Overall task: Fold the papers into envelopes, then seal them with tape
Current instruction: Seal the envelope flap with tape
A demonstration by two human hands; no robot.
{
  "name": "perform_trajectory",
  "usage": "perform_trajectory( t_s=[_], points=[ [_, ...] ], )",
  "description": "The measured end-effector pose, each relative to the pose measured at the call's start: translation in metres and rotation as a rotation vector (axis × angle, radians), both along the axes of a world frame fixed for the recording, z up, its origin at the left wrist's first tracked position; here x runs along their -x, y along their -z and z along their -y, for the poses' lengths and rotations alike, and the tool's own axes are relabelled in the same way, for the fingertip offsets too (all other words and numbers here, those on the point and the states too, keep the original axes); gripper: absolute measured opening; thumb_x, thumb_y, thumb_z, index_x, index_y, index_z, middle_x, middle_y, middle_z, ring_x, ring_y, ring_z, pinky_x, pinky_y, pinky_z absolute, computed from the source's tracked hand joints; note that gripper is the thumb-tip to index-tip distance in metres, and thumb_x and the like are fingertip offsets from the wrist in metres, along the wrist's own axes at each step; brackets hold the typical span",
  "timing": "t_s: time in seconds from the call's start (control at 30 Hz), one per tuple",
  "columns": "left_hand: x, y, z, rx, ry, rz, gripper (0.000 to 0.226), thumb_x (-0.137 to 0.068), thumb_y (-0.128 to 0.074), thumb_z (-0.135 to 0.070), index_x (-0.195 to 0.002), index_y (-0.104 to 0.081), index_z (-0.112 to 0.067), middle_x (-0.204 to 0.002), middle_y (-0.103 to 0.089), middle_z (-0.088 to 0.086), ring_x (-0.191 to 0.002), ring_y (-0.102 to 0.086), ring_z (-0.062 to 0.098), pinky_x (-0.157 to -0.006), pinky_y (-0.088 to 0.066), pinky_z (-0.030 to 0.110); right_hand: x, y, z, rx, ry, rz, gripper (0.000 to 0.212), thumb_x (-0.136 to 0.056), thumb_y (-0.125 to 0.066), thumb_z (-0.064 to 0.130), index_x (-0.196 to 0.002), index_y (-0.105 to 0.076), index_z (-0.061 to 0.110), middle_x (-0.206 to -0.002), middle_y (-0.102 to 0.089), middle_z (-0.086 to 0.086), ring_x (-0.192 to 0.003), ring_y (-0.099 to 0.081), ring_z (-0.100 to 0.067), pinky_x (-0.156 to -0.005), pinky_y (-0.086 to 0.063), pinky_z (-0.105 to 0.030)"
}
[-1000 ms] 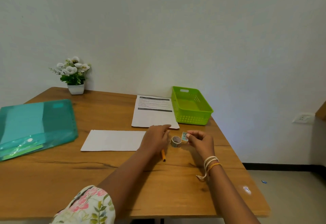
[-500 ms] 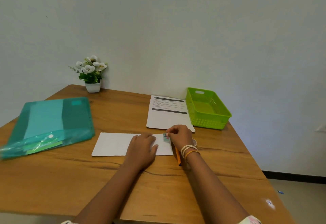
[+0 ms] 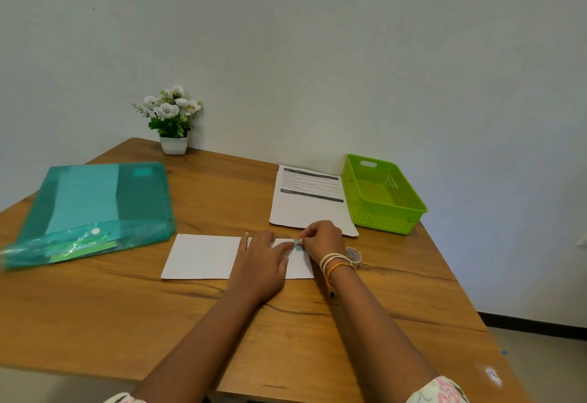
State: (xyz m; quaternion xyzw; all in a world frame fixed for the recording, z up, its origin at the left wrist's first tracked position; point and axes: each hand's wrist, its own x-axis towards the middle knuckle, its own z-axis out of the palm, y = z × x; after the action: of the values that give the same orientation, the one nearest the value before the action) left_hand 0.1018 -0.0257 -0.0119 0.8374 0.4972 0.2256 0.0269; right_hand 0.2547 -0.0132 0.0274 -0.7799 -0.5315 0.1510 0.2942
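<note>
A folded white paper (image 3: 203, 256) lies flat on the wooden table (image 3: 95, 317). My left hand (image 3: 262, 259) rests palm down on its right half, fingers spread. My right hand (image 3: 322, 237) pinches a small patterned piece of tape (image 3: 298, 245) at the paper's upper right part, against the sheet. The tape roll (image 3: 354, 256) sits on the table just right of my right wrist. An orange pencil (image 3: 329, 288) lies partly hidden under that wrist. A printed sheet (image 3: 309, 202) lies behind the hands.
A green plastic basket (image 3: 382, 194) stands at the back right, beside the printed sheet. A teal plastic folder (image 3: 92, 209) lies at the left. A small white pot of flowers (image 3: 173, 120) stands by the wall. The table's right edge is close to the basket.
One second ago both hands held the tape roll right of the paper. They then moved left onto the paper; now the left hand presses it while the right sets the tape piece down.
</note>
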Motion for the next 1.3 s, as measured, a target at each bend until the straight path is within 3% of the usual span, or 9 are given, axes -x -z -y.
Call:
perform_trajectory(
  t_s=[0.17,0.37,0.57,0.77,0.9,1.07,1.3],
  points=[
    [-0.001,-0.002,0.0,0.012,0.066,-0.071,0.046,-0.098,-0.033,-0.035,-0.144,-0.036,-0.034,-0.151,-0.037,-0.01,-0.139,-0.029,0.015,-0.116,-0.006,0.054,0.0,0.002,0.001,0.007,0.015,0.044,0.011,-0.082,-0.066,0.017,-0.079,-0.076,0.019,-0.087,-0.074,-0.001,-0.084,-0.066,-0.017,-0.073,-0.053,-0.027],
    [0.0,-0.005,0.001,0.068,0.146,-0.104,0.048,-0.1,-0.03,-0.026,-0.146,-0.033,-0.038,-0.151,-0.036,-0.018,-0.144,-0.022,0.012,-0.112,0.01,0.058,0.002,0.0,0.004,-0.001,0.039,0.112,0.013,-0.085,-0.063,0.017,-0.088,-0.076,0.017,-0.095,-0.073,-0.005,-0.09,-0.066,-0.021,-0.078,-0.054,-0.03],
    [-0.001,-0.003,0.0,0.128,0.16,-0.023,0.045,-0.1,-0.03,-0.027,-0.143,-0.038,-0.036,-0.148,-0.041,-0.016,-0.144,-0.024,0.01,-0.114,0.008,0.054,0.003,0.004,0.021,-0.158,-0.085,0.316,0.014,-0.087,-0.062,0.018,-0.092,-0.075,0.02,-0.1,-0.063,-0.004,-0.098,-0.055,-0.02,-0.082,-0.051,-0.035],
    [-0.002,0.0,-0.002,0.147,0.16,0.059,0.041,-0.099,-0.036,-0.027,-0.138,-0.048,-0.033,-0.146,-0.045,-0.012,-0.143,-0.026,0.01,-0.117,0.001,0.05,0.001,0.009,0.031,-0.059,-0.154,0.426,0.025,-0.093,-0.053,0.034,-0.112,-0.068,0.029,-0.112,-0.059,-0.002,-0.107,-0.049,-0.021,-0.09,-0.044,-0.038],
    [-0.002,0.002,-0.003,0.142,0.148,0.065,0.04,-0.098,-0.038,-0.027,-0.136,-0.051,-0.032,-0.145,-0.047,-0.011,-0.142,-0.028,0.009,-0.117,0.0,0.049,0.004,0.013,0.032,0.004,-0.166,0.502,0.033,-0.097,-0.045,0.033,-0.125,-0.057,0.025,-0.124,-0.05,-0.003,-0.114,-0.045,-0.022,-0.094,-0.037,-0.04],
    [-0.003,0.002,-0.003,0.136,0.134,0.075,0.039,-0.097,-0.04,-0.028,-0.134,-0.053,-0.032,-0.143,-0.049,-0.01,-0.141,-0.03,0.009,-0.117,-0.003,0.049,0.005,0.017,0.038,-0.037,-0.185,0.615,0.032,-0.097,-0.042,0.032,-0.125,-0.054,0.022,-0.122,-0.051,-0.003,-0.11,-0.046,-0.022,-0.09,-0.037,-0.038],
    [-0.003,0.001,-0.002,0.132,0.123,0.11,0.039,-0.096,-0.041,-0.025,-0.133,-0.053,-0.029,-0.141,-0.052,-0.007,-0.141,-0.032,0.01,-0.118,-0.004,0.047,0.006,0.019,0.044,-0.038,-0.247,0.637,0.035,-0.097,-0.038,0.028,-0.129,-0.05,0.033,-0.116,-0.052,0.0,-0.108,-0.045,-0.022,-0.086,-0.034,-0.038]
  ],
)
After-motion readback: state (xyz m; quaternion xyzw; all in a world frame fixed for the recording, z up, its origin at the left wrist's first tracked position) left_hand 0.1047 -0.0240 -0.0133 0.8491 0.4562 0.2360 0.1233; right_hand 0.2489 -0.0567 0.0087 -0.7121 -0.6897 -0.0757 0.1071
